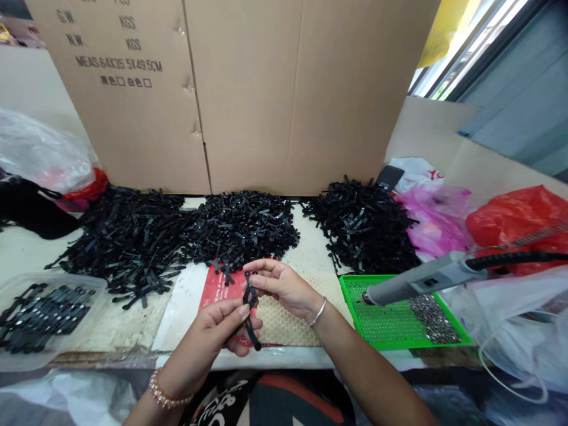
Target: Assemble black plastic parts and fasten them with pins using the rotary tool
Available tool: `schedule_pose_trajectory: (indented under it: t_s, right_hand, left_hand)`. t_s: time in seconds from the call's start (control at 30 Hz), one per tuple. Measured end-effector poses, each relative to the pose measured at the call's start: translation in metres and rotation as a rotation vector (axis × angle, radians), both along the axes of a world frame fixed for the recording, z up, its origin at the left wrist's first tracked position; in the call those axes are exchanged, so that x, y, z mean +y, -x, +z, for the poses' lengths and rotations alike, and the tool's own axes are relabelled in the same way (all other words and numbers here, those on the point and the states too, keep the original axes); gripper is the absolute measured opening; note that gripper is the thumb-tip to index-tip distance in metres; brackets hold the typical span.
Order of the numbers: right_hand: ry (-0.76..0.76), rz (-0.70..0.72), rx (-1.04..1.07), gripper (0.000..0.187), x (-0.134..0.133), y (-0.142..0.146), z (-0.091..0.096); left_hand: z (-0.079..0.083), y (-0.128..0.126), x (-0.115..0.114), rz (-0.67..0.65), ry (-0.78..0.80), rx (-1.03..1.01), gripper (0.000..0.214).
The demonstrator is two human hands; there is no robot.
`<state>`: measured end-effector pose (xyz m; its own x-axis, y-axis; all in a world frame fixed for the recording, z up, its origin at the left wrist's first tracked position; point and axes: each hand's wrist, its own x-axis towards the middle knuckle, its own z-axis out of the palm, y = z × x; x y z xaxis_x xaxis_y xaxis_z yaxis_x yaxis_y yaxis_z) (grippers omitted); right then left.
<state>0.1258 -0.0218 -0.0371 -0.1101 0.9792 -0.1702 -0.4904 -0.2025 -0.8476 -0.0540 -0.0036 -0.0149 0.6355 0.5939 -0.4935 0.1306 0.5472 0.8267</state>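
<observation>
1. The left hand [213, 334] has its thumb and forefinger closed in a pinch on the middle of a slim black clip strip [251, 302]. Its other fingers curl loosely beneath.
2. The right hand [284, 287] pinches the strip's far end between thumb and fingertips. Its remaining fingers are lightly bent and hold nothing else.
3. The strip is held in the air between both hands, near the centre of the scene. Below it are a cream honeycomb mat [284, 322] and a red card [217, 287].
4. Its long axis runs from near to far, leaning slightly. The far end has a small loop, and the free near end points toward the person and a little right.
5. Likely risk: both grips are fingertip pinches on a thin part, so a twist could spring it loose. It could then be lost among the look-alike pieces.
6. Farther out lie three heaps of black strips, at far left [128, 236], far centre [244, 225] and far right [359, 225].
7. To the right, a bright green perforated tray [390, 322] holds small silver bits [432, 319]. The nozzle of a grey gun-shaped tool [421, 281] rests over it.
8. At near left, a clear plastic tub [44, 313] holds more strips. A brown cardboard wall [248, 89] closes off the far side.
</observation>
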Motion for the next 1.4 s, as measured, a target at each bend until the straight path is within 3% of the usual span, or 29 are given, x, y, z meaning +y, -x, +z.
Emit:
schedule_pose_trajectory:
  t_s: [0.33,0.53,0.87,0.93,1.1,1.2,1.4]
  right_hand:
    - [-0.107,-0.009,-0.036,0.038,-0.004,0.002,-0.001]
    - [-0.095,-0.07,-0.006,0.039,-0.006,0.008,-0.005]
    - [-0.081,-0.092,-0.011,0.044,-0.007,0.013,-0.012]
    - [-0.08,-0.117,-0.04,0.044,-0.007,0.015,-0.011]
    - [-0.02,-0.28,-0.089,0.048,-0.006,0.023,-0.011]
    - [0.027,-0.318,-0.044,0.058,-0.004,0.028,-0.013]
    - [0.013,-0.314,-0.063,0.045,-0.002,0.036,-0.016]
  left_hand:
    - [-0.002,0.0,-0.003,0.022,-0.026,0.0,0.038]
    - [-0.005,0.0,-0.003,0.007,-0.065,0.001,0.037]
    - [-0.003,0.0,0.0,0.036,0.03,0.006,0.04]
    - [-0.005,0.0,0.001,0.096,0.043,0.024,0.043]
    - [-0.015,0.0,0.003,0.426,-0.054,0.035,0.043]
    - [-0.019,0.0,0.004,0.482,-0.089,-0.005,0.055]
    - [-0.018,0.002,0.002,0.577,-0.114,-0.042,0.073]
